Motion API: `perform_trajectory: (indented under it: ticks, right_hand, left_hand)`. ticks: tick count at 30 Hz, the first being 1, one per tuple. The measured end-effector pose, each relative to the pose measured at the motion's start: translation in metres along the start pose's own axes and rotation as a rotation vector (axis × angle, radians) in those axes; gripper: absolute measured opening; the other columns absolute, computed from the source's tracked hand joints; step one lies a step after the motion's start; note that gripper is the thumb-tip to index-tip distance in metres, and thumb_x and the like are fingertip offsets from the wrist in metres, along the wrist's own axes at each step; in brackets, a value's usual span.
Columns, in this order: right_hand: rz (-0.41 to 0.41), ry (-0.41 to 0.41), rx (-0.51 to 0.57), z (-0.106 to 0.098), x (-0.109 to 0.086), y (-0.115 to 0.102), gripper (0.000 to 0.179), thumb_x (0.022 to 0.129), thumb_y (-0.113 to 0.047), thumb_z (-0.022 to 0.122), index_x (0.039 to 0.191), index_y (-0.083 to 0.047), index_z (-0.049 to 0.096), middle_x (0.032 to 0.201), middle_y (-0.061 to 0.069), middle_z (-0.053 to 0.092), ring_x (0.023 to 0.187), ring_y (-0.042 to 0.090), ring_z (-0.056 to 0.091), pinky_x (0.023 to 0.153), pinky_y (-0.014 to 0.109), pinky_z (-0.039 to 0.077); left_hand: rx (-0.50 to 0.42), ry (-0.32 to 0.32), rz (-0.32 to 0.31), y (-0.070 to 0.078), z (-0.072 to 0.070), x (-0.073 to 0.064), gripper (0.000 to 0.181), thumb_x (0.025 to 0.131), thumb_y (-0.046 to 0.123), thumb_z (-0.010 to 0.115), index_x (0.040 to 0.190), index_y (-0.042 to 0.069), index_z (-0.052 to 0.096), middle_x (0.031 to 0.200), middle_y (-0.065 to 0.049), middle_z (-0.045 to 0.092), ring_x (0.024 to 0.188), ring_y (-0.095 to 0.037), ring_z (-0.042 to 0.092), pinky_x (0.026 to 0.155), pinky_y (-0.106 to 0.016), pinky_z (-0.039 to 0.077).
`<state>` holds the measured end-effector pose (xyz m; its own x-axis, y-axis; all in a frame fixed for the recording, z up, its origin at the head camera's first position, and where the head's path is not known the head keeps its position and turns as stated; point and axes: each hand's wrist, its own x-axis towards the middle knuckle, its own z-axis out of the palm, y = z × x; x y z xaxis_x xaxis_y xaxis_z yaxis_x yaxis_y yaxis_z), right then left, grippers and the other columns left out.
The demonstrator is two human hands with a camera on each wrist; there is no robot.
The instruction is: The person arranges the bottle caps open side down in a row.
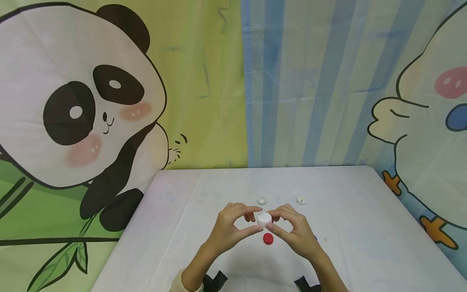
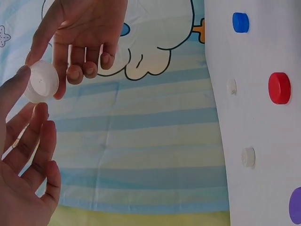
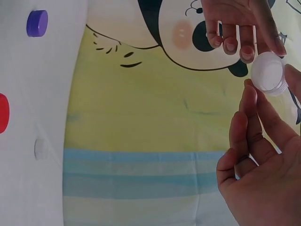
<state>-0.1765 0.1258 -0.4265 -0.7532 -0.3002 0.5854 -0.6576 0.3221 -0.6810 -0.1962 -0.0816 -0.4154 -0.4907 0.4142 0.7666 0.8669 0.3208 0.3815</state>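
A round white cap (image 1: 264,219) is up between both hands over the near half of the table. My left hand (image 1: 230,224) pinches its left side, with the thumb low and the index finger at the top. From the other side my right hand (image 1: 294,228) pinches it between thumb and index finger. The left wrist view shows the cap's pale round face (image 2: 43,81) between the fingertips of both hands. Just below the hands in the head view lies a red cap (image 1: 268,239).
Two small white caps, one at left (image 1: 261,200) and one at right (image 1: 301,200), lie beyond the hands. A blue cap (image 2: 241,22) and a purple cap (image 3: 37,23) also lie on the white table (image 1: 189,243). Printed cloths hang behind it.
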Motion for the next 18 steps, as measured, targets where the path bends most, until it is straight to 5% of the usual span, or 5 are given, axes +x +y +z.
perform_trajectory:
  ticks: [8, 18]
  right_hand:
    - [-0.038, 0.055, -0.034, 0.003, 0.002, 0.001, 0.031, 0.073, -0.017, 0.074, 0.103, -0.019, 0.064, 0.085, -0.01, 0.059, 0.083, 0.009, 0.051, 0.071, 0.024, 0.044]
    - [-0.103, 0.092, -0.092, 0.008, 0.006, 0.005, 0.038, 0.068, -0.015, 0.078, 0.104, -0.018, 0.065, 0.08, -0.009, 0.059, 0.081, 0.008, 0.049, 0.068, 0.022, 0.043]
  left_hand:
    - [-0.009, 0.048, -0.022, -0.006, 0.001, -0.003, 0.034, 0.07, 0.028, 0.076, 0.101, 0.017, 0.066, 0.071, 0.01, 0.058, 0.069, -0.002, 0.053, 0.07, -0.021, 0.04]
    - [-0.01, 0.033, -0.026, -0.012, -0.001, -0.004, 0.031, 0.071, 0.028, 0.075, 0.099, 0.017, 0.067, 0.073, 0.009, 0.06, 0.07, -0.001, 0.053, 0.07, -0.021, 0.04]
